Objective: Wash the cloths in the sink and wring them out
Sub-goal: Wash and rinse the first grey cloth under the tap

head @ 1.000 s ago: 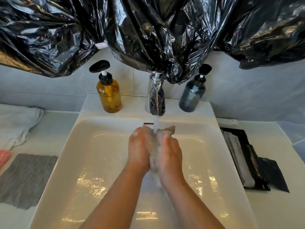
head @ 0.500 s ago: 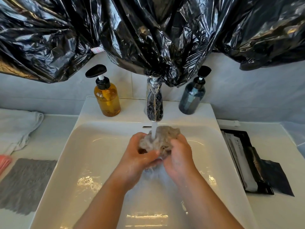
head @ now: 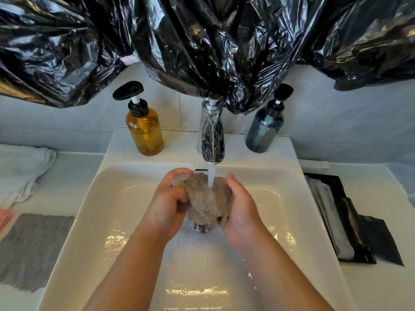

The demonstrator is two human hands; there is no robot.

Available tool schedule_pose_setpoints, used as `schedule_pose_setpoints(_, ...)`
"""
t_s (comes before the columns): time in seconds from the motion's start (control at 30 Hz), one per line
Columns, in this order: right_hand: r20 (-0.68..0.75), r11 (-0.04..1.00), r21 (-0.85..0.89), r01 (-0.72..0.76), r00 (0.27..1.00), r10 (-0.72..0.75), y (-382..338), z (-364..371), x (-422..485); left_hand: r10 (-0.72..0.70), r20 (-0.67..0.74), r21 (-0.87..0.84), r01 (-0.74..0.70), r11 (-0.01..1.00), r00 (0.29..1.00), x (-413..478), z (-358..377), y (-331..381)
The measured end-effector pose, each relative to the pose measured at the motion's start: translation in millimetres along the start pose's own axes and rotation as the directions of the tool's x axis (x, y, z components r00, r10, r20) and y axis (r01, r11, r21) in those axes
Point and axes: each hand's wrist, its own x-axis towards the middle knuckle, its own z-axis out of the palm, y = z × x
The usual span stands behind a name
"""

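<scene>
Both hands are over the middle of the white sink [head: 94, 198], directly beneath the chrome tap [head: 213, 140]. The tap is running: the water stream [head: 211, 178] lands on the top of the beige cloth [head: 202, 198], which is bunched into a wet wad and held between the two palms, above the drain [head: 201, 228].

Left hand [head: 167, 203] – fingers curled over the cloth's upper left edge and pressed into it, with the thumb closed against the near side. Right hand [head: 241, 212] – cupped round the right flank of the cloth, thumb raised beside the stream. Its fingers wrap underneath, and their tips are largely hidden by the fabric, so their exact hold cannot be told. A thin film of water lies on the basin floor.

On the ledge behind the basin stand an amber pump bottle [head: 144, 129] left of the tap and a blue-grey pump bottle [head: 263, 129] to its right. On the counter to the left lie a white towel [head: 20, 169], a grey cloth [head: 29, 248] spread flat, and the edge of a pink item [head: 4, 217]. A black tray [head: 336, 216] holding packets sits on the counter to the right. Black plastic sheeting [head: 202, 41] hangs across the wall above.
</scene>
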Motion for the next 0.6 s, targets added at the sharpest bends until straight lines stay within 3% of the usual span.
schedule_pose_setpoints(0.1,-0.096,0.928,-0.295,0.229,0.959,-0.267,4,10,7,0.025,-0.007,-0.053,-0.025,0.998,1.0,1,3,-9)
schedule_pose_setpoints(0.2,-0.079,0.825,-0.416,0.384,0.888,-0.453,9,17,0,0.124,-0.249,0.16,-0.085,0.983,0.961,8,13,-27)
schedule_pose_setpoints(0.27,-0.046,0.744,-0.511,0.431,0.85,-0.524,16,18,-6,0.317,-0.368,0.336,-0.193,0.922,0.874,15,18,-32)
schedule_pose_setpoints(0.37,-0.048,0.684,-0.564,0.462,0.809,-0.586,31,20,-7,0.569,-0.247,0.632,-0.315,0.708,0.784,19,25,-29)
schedule_pose_setpoints(0.43,-0.078,0.713,-0.511,0.479,0.801,-0.594,32,19,-2,0.6,-0.119,0.726,-0.343,0.596,0.791,22,28,-28)
schedule_pose_setpoints(0.47,-0.056,0.701,-0.522,0.486,0.8,-0.597,28,18,2,0.582,-0.083,0.734,-0.345,0.585,0.809,21,28,-28)
schedule_pose_setpoints(0.5,-0.03,0.675,-0.561,0.479,0.803,-0.595,23,19,6,0.543,-0.082,0.717,-0.329,0.615,0.836,20,28,-29)
schedule_pose_setpoints(0.6,-0.007,0.667,-0.614,0.421,0.843,-0.538,7,22,18,0.243,-0.201,0.486,-0.119,0.866,0.949,7,32,-27)
